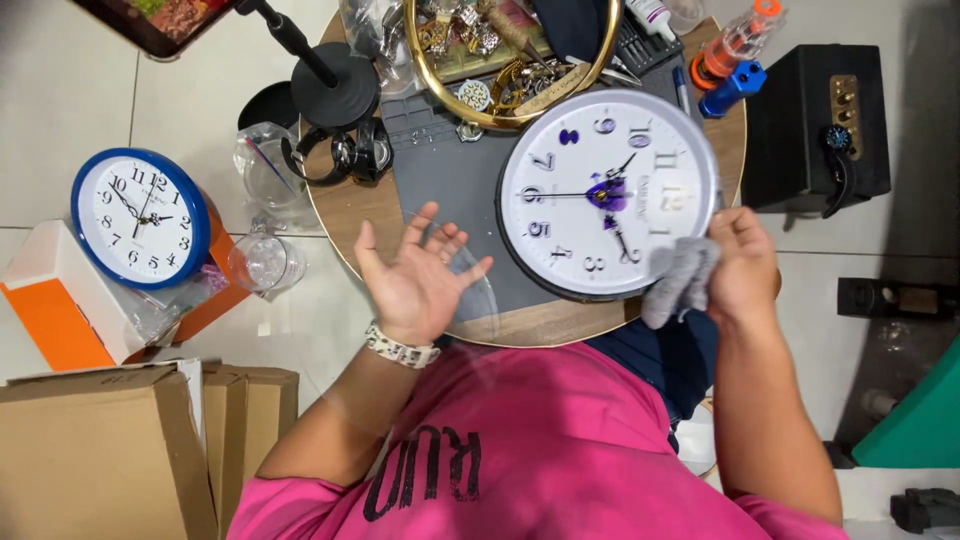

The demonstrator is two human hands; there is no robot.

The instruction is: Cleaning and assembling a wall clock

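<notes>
A large wall clock with a white face, purple numerals and a grey rim lies flat on a grey mat on a round wooden table. My left hand is turned palm up with fingers spread and supports a clear round cover, whose curved edge shows faintly beside the clock. My right hand grips a crumpled grey cloth against the clock's near right rim.
A gold-rimmed tray of small parts, a black stand base, wristwatches and small bottles crowd the table's far side. On the floor are a blue-rimmed clock, cardboard boxes and a black box.
</notes>
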